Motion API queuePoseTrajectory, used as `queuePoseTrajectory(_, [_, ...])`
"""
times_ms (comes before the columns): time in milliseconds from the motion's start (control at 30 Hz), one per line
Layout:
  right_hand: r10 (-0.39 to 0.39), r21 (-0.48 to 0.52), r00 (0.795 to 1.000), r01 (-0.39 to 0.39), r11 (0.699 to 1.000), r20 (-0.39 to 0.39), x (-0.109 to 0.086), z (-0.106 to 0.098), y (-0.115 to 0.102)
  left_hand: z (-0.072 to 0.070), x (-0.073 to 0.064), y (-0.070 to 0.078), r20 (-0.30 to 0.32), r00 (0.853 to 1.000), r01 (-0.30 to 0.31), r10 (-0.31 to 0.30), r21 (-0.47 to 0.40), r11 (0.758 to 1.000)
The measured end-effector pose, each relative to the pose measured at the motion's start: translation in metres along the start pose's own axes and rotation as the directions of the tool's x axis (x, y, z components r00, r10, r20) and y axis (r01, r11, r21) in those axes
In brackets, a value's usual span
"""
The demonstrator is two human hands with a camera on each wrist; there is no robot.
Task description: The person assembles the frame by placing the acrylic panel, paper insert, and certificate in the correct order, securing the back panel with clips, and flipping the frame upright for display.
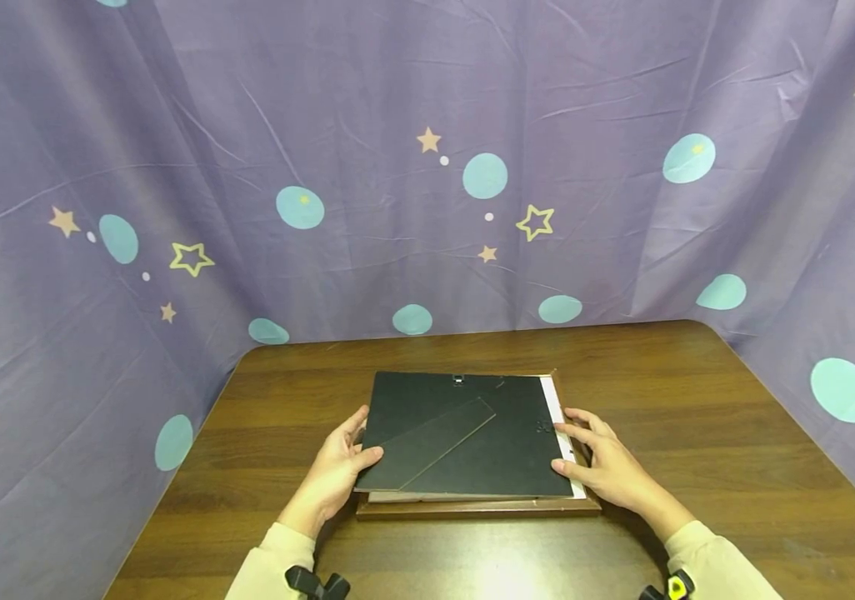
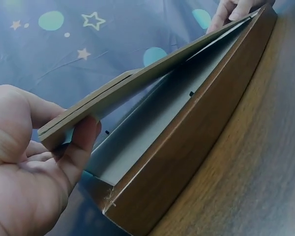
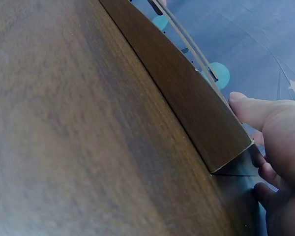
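Tilted black board (image 1: 465, 450) over brown frame (image 1: 472, 509), table (image 1: 697, 417), purple curtain (image 1: 367, 125) behind

- It's a curtained-off tabletop space, by the look of it, and whether it sits in a home or a studio I cannot tell
- Purple cloth (image 1: 367, 100), creased and hanging, closes in at the back and both sides, and what a show of printed stars (image 1: 429, 140) and pale blue spots (image 1: 484, 176)
- Just in front, a brown wood-grain table (image 1: 712, 433), far corners rounded, glare (image 1: 506, 579) gleaming up close
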State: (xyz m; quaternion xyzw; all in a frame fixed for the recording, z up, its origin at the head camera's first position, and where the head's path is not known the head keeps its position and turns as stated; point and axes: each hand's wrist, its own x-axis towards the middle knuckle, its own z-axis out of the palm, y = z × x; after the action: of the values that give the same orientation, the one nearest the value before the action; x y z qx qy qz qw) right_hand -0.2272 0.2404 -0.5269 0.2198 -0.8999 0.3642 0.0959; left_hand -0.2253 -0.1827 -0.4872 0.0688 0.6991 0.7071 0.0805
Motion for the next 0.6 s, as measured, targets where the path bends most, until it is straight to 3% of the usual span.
queuePoseTrajectory(300, [0.007, 0.015, 1.0, -0.007, 1.0, 0.008, 0.0, -0.003, -0.002, 0.009, -0.002, 0.003, -0.005, 1.0, -0.028, 0.027, -0.017, 0.999])
queuePoseTrajectory(600, [-0.008, 0.034, 1.0, 0.008, 0.999, 0.009, 0.0, -0.004, -0.002, 0.014, 0.0, 0.001, -0.023, 0.999, 0.028, -0.028, 0.008, 1.0])
